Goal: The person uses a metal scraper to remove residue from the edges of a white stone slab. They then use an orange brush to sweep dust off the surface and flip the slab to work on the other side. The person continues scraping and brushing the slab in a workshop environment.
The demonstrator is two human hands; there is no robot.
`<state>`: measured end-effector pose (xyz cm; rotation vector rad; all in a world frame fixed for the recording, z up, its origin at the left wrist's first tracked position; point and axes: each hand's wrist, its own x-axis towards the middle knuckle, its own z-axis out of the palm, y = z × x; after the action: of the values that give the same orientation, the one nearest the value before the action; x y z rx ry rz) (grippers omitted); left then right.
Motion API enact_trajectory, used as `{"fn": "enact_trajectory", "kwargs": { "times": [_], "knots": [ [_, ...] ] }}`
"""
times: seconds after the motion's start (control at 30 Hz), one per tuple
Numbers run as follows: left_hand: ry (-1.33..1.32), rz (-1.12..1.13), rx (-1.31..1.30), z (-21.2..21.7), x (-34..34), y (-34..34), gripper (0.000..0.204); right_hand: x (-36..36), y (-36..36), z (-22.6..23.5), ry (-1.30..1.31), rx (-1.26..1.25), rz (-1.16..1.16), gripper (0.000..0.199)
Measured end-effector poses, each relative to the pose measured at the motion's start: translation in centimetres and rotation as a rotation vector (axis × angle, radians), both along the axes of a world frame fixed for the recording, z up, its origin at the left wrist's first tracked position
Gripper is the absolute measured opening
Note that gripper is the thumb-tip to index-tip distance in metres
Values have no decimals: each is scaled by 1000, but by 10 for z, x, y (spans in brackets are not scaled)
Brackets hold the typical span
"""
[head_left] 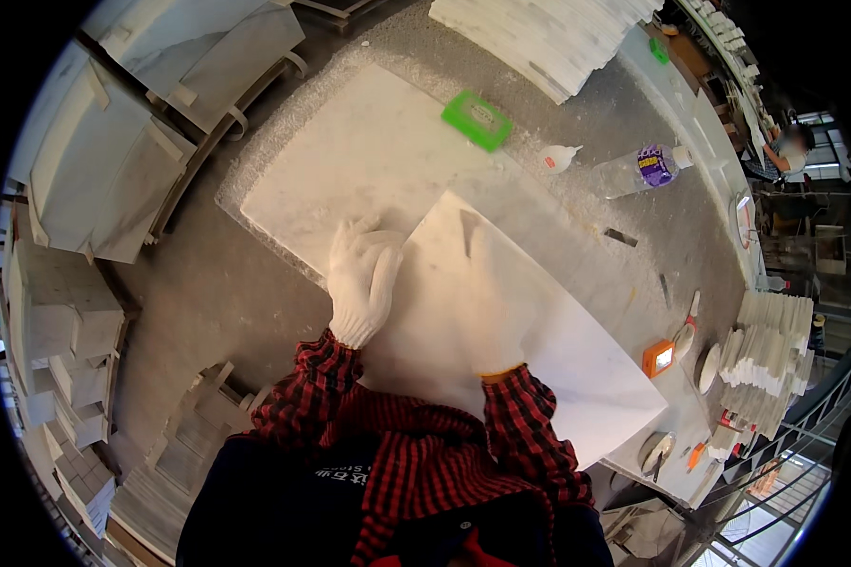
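Observation:
A pale, smooth stone slab (577,378) lies at an angle in front of me, one corner overlapping a larger grey-veined marble slab (340,161). White knit gloves cover both hands. My left hand (361,279) rests at the near edge of the marble slab, beside the pale slab's left side, its fingers loosely apart and nothing visible in them. Flat on top of the pale slab lies my right hand (492,302), fingers stretched forward and slightly blurred. Beyond the hands, a bright green box (477,120) sits on the marble slab.
Right of the box are a small white squeeze bottle (556,159) and a clear bottle with a purple label (638,172). An orange device (658,358) stands near the right edge. Stone strips are stacked at the back (548,42) and right (766,345). Slabs lean on racks (95,161) leftward.

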<state>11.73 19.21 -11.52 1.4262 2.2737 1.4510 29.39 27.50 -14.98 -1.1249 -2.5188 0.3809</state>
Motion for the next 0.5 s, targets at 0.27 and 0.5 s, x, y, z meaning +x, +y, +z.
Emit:
{"fn": "enact_trajectory", "kwargs": {
  "times": [0.27,0.5],
  "knots": [
    [-48,8,-34,3,2,0,24,-9,12,55,-242,80,11,61],
    [-31,26,-60,12,3,0,24,17,-3,42,-38,-233,3,63]
  ]
}}
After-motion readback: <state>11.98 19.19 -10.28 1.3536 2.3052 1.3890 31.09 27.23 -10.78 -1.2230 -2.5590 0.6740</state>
